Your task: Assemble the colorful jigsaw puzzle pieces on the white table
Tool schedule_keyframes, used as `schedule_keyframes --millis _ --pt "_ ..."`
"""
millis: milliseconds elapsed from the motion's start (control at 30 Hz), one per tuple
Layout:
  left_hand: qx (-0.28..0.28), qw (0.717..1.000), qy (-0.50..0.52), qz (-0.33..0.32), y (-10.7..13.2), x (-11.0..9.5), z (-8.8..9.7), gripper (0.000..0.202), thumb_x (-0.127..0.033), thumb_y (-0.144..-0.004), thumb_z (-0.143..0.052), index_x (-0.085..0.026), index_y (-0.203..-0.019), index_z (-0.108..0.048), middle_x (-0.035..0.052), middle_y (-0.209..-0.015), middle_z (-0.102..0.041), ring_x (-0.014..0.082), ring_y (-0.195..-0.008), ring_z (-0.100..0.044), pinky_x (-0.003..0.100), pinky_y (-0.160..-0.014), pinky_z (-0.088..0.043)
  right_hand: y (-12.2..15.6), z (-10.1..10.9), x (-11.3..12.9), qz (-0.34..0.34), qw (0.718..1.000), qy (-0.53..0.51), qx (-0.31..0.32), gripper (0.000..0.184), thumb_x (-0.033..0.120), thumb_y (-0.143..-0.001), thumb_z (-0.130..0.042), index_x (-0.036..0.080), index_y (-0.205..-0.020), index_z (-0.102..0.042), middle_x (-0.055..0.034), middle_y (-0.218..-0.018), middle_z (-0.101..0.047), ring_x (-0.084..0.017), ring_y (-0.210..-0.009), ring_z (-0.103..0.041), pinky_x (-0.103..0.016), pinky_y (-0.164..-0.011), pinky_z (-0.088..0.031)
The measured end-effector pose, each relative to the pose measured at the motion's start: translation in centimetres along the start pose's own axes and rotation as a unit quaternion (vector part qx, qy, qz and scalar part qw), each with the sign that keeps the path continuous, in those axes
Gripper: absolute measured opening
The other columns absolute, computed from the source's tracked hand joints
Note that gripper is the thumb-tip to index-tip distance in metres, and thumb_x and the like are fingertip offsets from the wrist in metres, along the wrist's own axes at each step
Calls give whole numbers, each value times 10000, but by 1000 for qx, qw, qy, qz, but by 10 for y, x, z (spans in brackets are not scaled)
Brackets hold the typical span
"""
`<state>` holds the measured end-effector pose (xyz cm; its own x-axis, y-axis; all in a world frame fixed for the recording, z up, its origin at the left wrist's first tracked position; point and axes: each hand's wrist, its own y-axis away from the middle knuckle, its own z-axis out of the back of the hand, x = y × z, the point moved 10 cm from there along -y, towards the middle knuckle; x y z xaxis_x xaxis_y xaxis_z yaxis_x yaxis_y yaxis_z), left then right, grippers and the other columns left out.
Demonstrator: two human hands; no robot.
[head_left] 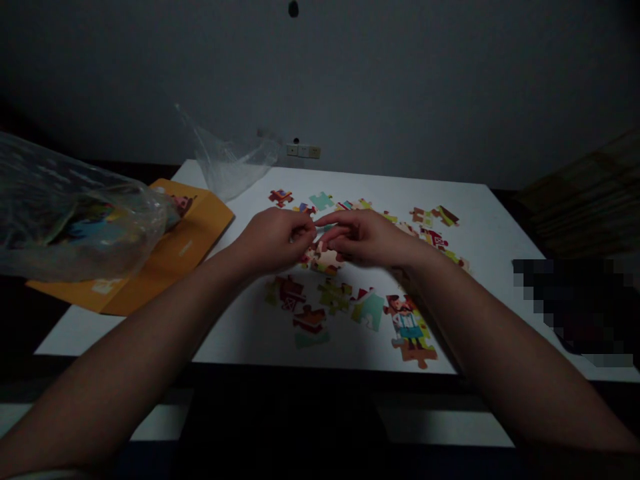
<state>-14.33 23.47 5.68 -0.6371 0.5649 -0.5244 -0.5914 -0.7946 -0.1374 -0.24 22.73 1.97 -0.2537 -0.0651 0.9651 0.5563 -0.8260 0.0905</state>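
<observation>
Over the middle of the scattered jigsaw pieces, my left hand and my right hand meet nearly fingertip to fingertip. My left fingers are curled closed, and what they hold, if anything, is hidden. The index finger of my right hand reaches out to my left hand, with a gap above the thumb and nothing visible between them. Light pinkish puzzle pieces lie just beneath the hands. Nearer to me are joined pieces with a figure in a blue apron, a teal-and-red piece and a barn piece.
At left, a clear plastic bag with colourful contents overlaps an orange folder. Another clear bag stands at the back edge of the white table. More pieces lie back right. A blurred dark object sits at right.
</observation>
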Motion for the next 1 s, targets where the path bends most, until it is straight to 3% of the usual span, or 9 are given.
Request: schedule_keyframes --millis 133,267,400,533,633,800,1000 --pt "7 997 -76 6 1 2 2 224 -313 -980 -612 -234 -870 -790 26 -738 -728 193 -687 -589 348 -724 -405 -7 -6 -1 49 994 98 -22 460 336 -933 -853 304 -1385 -771 -59 -1098 -852 -221 -915 -772 -336 -769 -594" --pt "37 995 -91 -12 1 2 -3 228 -335 -965 -618 -245 -901 -817 41 -794 -755 215 -726 -618 352 -724 -393 -10 -6 -4 49 988 142 -40 307 393 -979 -827 281 -1263 -789 -56 -1019 -824 -219 -882 -735 -333 -738 -555" --pt "88 992 -69 -51 3 -3 -14 230 -287 -926 -618 -258 -955 -844 45 -868 -787 219 -758 -649 350 -724 -399 -8 -4 1 46 991 122 -33 184 361 -1043 -689 278 -1182 -778 -50 -1037 -812 -208 -880 -717 -339 -775 -555" --pt "125 988 -56 -67 5 -3 -20 268 -276 -884 -672 -256 -1081 -851 61 -1042 -828 240 -890 -721 349 -782 -464 -5 -3 5 43 995 87 -26 161 304 -1010 -663 265 -1125 -769 -51 -1048 -816 -208 -915 -730 -339 -825 -569" --pt "136 986 -52 -74 6 -3 -22 323 -283 -893 -681 -251 -1169 -845 80 -1151 -834 266 -1011 -751 365 -854 -508 -4 -4 5 37 997 69 -24 168 278 -970 -675 255 -1102 -774 -54 -1021 -815 -202 -881 -728 -333 -791 -564" --pt "142 985 -50 -81 7 -5 -22 307 -307 -916 -698 -256 -1184 -839 74 -1145 -830 248 -999 -750 360 -876 -516 -3 -5 3 31 998 46 -17 211 244 -918 -664 255 -1095 -778 -63 -1032 -834 -213 -903 -753 -344 -790 -585" --pt "160 982 -58 -87 8 -9 -27 411 -448 -859 -864 -257 -1222 -839 74 -1199 -815 249 -1033 -738 339 -897 -515 4 21 18 68 989 56 -115 229 223 -876 -619 242 -1033 -786 -54 -973 -822 -219 -902 -774 -360 -796 -600"
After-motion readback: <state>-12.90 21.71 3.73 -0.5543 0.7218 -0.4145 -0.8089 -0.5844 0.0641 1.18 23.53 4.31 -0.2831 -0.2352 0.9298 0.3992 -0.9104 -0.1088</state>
